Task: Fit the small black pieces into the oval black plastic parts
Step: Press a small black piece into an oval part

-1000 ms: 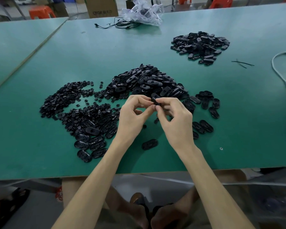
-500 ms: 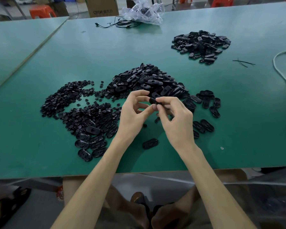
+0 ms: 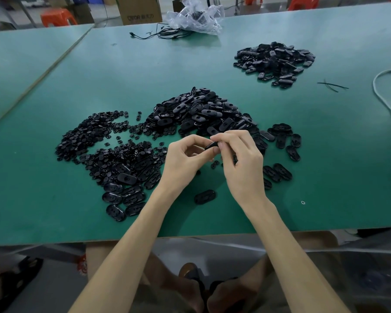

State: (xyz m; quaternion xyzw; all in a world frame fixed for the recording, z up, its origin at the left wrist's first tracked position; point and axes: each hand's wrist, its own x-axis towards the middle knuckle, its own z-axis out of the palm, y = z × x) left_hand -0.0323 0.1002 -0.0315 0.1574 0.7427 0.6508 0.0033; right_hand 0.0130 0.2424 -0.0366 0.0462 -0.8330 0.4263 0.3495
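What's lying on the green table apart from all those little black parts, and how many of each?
Clear plastic bag: 1
Tangle of thin black cable: 1
White cable: 1
Cluster of thin black strips: 1
Tiny white ring: 1
Total: 5
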